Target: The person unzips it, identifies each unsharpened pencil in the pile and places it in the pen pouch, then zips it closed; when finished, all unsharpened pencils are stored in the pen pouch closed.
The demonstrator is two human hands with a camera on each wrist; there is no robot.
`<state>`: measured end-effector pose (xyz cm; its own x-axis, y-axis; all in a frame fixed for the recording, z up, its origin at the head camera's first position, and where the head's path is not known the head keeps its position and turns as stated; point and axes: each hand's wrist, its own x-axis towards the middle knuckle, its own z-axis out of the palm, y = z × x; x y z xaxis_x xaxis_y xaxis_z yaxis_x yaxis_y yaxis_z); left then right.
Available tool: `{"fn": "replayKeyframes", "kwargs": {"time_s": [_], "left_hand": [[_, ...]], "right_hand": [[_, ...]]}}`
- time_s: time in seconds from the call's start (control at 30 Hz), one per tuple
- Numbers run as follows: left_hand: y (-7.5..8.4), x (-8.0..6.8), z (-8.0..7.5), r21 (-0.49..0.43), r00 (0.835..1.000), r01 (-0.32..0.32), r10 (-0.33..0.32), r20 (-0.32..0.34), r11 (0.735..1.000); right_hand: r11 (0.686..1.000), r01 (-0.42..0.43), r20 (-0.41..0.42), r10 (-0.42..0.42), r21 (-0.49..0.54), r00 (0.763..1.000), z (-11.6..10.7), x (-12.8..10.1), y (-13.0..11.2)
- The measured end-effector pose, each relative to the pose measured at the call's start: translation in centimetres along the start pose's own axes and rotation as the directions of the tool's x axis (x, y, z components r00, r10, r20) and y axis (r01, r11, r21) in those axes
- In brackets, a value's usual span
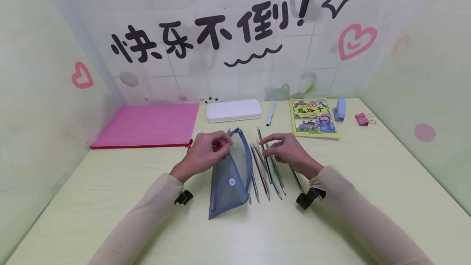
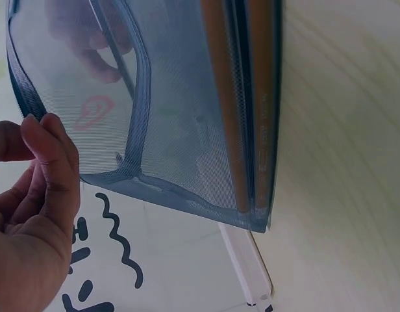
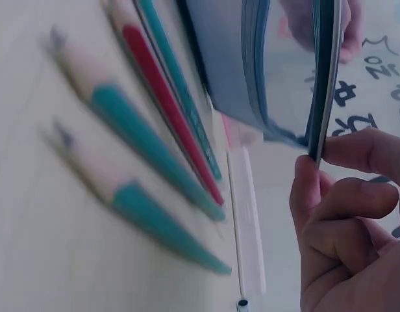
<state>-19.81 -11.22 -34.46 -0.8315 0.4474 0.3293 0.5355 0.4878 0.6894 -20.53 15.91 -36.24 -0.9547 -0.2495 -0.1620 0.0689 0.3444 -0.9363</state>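
The blue mesh pencil pouch [image 1: 229, 171] lies at the centre of the frame on the surface [image 1: 110, 199]. The left hand [image 1: 206, 152] pinches its upper edge. The right hand [image 1: 287, 150], fingers loosely curled, rests on the row of pencils [image 1: 265, 167], hiding their middles; whether it grips one is unclear.

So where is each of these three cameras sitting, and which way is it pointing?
Head: worn on the head, looking forward and down at the table; shows both sleeves, the left hand pinching the mesh pouch, and the right hand on the pencils.
Left wrist: low by the left hand, looking at the mesh pouch.
Right wrist: low by the right hand, looking along the pencils.
Shared: both wrist views show the pouch.
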Motion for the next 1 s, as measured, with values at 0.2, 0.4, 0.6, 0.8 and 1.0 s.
{"fn": "replayKeyframes", "kwargs": {"time_s": [0.2,0.4,0.6,0.8,1.0], "left_hand": [[0.1,0.2,0.1,-0.017,1.0,0.007,-0.007,0.003,1.0],[0.2,0.1,0.2,-0.02,1.0,0.014,-0.014,0.004,1.0],[0.3,0.2,0.3,-0.005,1.0,0.004,-0.004,-0.012,1.0],[0.3,0.1,0.4,-0.01,0.999,0.005,-0.006,-0.039,1.0],[0.3,0.1,0.6,-0.015,0.999,-0.021,0.021,-0.036,1.0]], "right_hand": [[0.997,0.055,-0.045,-0.053,0.057,0.998,2.4,-0.1,-0.9],[0.991,0.105,-0.113,-0.096,0.081,0.989,4.4,-0.2,-1.5],[0.986,0.128,-0.108,-0.117,0.103,0.987,5.4,-0.6,-1.9],[0.99,0.135,-0.048,-0.133,0.035,0.99,6.3,-1.3,-2.1],[0.982,0.164,-0.007,-0.165,-0.098,0.986,6.6,-1.6,-2.5]]}}
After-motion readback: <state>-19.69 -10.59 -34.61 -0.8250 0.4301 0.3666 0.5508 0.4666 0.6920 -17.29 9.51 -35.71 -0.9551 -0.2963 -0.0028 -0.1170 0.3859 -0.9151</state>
